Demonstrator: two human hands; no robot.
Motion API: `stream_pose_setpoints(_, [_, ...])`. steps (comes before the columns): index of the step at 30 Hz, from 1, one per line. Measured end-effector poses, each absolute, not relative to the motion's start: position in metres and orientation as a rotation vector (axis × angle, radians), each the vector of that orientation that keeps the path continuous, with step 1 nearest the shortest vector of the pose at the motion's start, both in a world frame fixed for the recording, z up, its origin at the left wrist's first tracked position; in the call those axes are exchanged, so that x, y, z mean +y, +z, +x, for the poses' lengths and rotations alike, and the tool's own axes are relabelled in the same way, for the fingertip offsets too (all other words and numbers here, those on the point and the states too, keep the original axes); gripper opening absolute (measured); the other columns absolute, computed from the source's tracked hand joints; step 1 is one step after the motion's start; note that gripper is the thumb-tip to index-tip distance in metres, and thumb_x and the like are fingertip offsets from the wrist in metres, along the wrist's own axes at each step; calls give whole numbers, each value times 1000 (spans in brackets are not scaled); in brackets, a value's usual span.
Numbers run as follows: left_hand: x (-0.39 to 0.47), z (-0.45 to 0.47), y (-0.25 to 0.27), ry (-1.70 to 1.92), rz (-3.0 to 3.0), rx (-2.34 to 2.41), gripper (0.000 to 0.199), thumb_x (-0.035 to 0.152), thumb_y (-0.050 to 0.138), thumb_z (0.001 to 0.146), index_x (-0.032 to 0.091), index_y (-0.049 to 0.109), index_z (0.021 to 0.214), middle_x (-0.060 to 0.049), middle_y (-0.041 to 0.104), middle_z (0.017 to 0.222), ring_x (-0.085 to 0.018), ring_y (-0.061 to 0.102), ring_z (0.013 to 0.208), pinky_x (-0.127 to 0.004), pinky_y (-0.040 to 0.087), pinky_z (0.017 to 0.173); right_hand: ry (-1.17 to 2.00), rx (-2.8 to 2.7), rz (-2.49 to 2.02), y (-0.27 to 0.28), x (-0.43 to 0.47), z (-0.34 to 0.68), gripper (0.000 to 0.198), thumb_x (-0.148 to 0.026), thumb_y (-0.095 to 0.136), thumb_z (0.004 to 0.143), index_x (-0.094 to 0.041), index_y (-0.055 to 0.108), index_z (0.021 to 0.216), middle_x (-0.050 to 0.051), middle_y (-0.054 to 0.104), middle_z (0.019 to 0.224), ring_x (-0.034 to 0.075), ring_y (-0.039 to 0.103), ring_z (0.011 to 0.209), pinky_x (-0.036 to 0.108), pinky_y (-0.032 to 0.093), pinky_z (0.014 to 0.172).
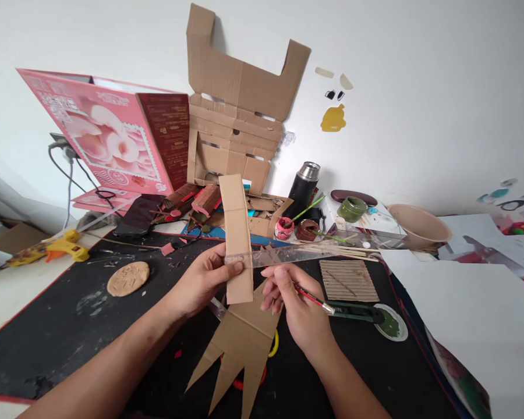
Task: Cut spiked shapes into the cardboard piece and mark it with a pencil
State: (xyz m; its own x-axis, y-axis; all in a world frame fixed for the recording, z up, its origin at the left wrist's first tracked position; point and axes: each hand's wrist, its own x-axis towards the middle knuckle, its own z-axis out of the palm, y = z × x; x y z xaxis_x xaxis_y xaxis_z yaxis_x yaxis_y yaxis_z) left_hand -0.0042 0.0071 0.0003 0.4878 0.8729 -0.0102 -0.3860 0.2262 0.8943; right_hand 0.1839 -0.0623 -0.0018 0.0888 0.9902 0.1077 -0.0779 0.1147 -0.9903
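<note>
My left hand (203, 279) grips an upright cardboard strip (236, 224) near its lower part, thumb in front. A clear ruler (288, 254) lies across the strip under that thumb and sticks out to the right. Just right of the strip, my right hand (303, 308) is closed around a red and black pencil (313, 299), whose eraser end points down to the right. Its writing tip is hidden by the fingers. Below both hands lies a cardboard piece (247, 331) with long pointed teeth. Red and yellow rings (274, 343) show partly from under it.
Right of my hands are corrugated cardboard (348, 280), a utility knife (353, 312) and a green paint lid (392, 323). Leftward lie a clay disc (128, 279) and a yellow glue gun (56, 249). Paint jars (283, 228), a flask (304, 189) and a pink box (109, 139) stand behind.
</note>
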Motion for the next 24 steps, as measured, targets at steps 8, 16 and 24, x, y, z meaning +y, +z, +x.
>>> stream_pose_setpoints(8, [5, -7, -3, 839, 1051, 549, 33, 37, 87, 84, 16, 79, 109, -10, 83, 99, -23, 76, 81, -33, 58, 77, 1171, -1021, -1111, 2, -58, 185, 57, -74, 72, 91, -17, 77, 89, 1, 70, 65, 14, 71, 47, 18, 46, 39])
stream_pose_setpoints(16, [3, -4, -4, 824, 1084, 523, 30, 35, 85, 88, 18, 78, 111, -7, 80, 97, -21, 73, 84, -32, 58, 78, 1136, -996, -1113, 2, -57, 185, 56, -73, 75, 90, -16, 76, 87, 0, 70, 61, 13, 70, 44, 16, 47, 39])
stream_pose_setpoints(24, [0, -6, -5, 779, 1123, 576, 33, 43, 83, 89, 19, 77, 111, -5, 75, 88, -17, 67, 69, -25, 52, 58, 1121, -968, -1102, 2, -57, 186, 55, -71, 76, 91, -16, 77, 86, 1, 71, 60, 14, 71, 44, 17, 49, 39])
